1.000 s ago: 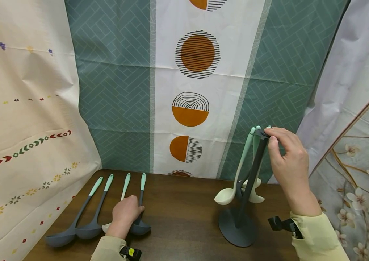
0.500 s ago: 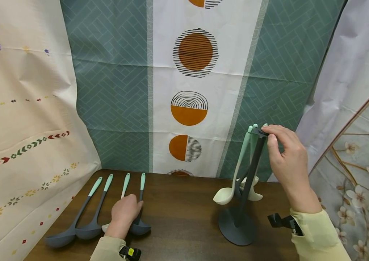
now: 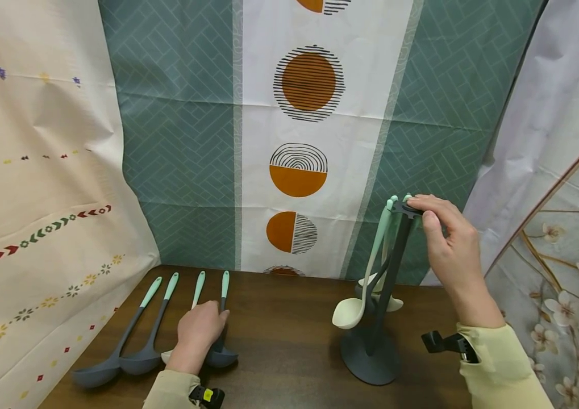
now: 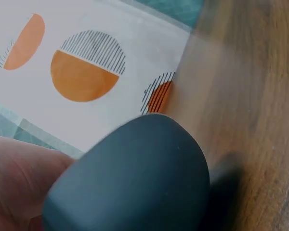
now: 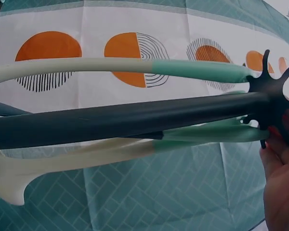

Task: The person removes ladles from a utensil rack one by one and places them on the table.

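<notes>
Left of the stand (image 3: pixel 392 284), the left hand (image 3: pixel 199 329) bends over desk (image 3: pixel 289 341) ladles (image 3: pixel 138 362), its grip hidden; at the stand's top, the right hand (image 3: pixel 454 250) pinches the edge, fingers slightly bent; hanging ladles (image 3: pixel 346 314) surround its pole; behind the stand, patterned cloth (image 3: pixel 182 170).

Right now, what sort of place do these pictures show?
Perhaps a staged tabletop corner rather than a working kitchen: patterned cloths hang behind and beside a table with ladles and a stand.

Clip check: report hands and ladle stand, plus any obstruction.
Right hand touching top of ladle stand, ladles hanging from it. Left hand over white ladle on table, grip hidden. No obstruction seen.
</notes>
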The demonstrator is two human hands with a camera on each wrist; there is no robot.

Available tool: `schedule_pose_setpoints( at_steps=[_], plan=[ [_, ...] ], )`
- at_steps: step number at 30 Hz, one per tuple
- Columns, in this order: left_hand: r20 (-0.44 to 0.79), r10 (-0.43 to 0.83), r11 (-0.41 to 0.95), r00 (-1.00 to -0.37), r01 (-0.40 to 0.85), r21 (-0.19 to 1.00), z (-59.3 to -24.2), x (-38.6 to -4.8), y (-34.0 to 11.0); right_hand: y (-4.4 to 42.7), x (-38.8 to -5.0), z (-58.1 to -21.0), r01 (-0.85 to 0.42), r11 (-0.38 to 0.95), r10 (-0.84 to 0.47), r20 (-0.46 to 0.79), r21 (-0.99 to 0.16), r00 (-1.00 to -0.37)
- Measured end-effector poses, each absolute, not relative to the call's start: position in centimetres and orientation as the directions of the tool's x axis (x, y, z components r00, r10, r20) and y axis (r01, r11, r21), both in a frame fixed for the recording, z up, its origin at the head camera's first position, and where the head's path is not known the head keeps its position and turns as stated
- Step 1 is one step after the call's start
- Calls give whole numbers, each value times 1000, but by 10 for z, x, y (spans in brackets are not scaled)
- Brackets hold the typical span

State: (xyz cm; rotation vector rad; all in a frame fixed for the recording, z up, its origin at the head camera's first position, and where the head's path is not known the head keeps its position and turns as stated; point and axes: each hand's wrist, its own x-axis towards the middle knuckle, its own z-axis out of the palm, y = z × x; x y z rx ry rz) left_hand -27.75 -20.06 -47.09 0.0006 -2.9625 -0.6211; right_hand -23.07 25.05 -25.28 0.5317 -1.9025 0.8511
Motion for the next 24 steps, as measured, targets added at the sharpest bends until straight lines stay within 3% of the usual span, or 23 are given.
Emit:
schedule_pose_setpoints(
  at_steps=[9,16,24],
  plan=[
    [144,23,915,-989,79,396,-466,-279,-196,256,-238,-252,-733,614,-73,904,-292,-422],
    [174,32,914,-984,99,393,-460,-277,-192,261,-240,-252,-741,589,-82,887,-324,-453],
    [232,75,897,-970,167,408,-439,-265,-177,254,-231,-248,-676,681,-48,903,-283,-426]
  ],
)
